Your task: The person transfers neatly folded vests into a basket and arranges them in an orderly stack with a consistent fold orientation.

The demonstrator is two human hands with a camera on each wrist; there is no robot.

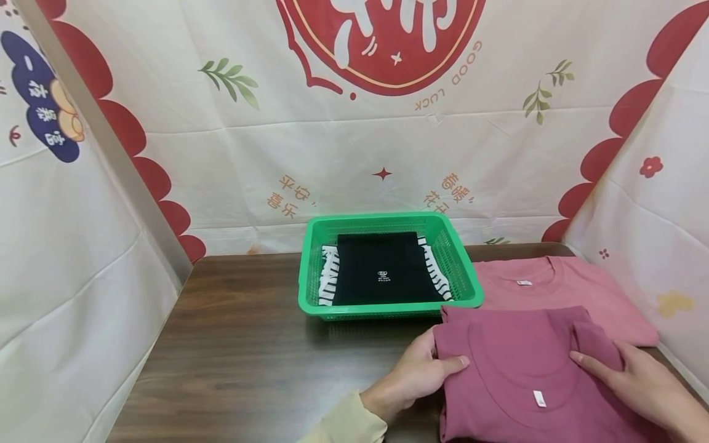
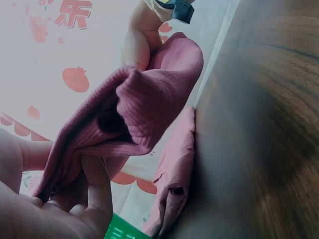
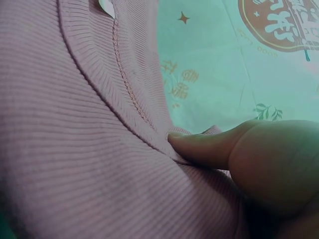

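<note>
Both hands hold a folded mauve ribbed top (image 1: 520,363) at the right of the table, its round neckline and small white label facing up. My left hand (image 1: 418,372) grips its left edge, thumb on top and fingers underneath. On the opposite side my right hand (image 1: 645,381) pinches the fabric, with the thumb lying near the neckline. In the left wrist view the top (image 2: 134,109) is lifted above the table, its folded layers showing at the edge. The right wrist view has the right thumb (image 3: 209,149) pressed on the ribbed cloth.
A green plastic basket (image 1: 390,311) stands at the back middle, holding a folded black garment (image 1: 382,271) over a black-and-white striped one (image 1: 328,277). Behind the held top, a pink shirt (image 1: 604,295) lies on the brown wooden table (image 1: 238,357). Printed cloth (image 1: 382,141) hangs at the back and sides.
</note>
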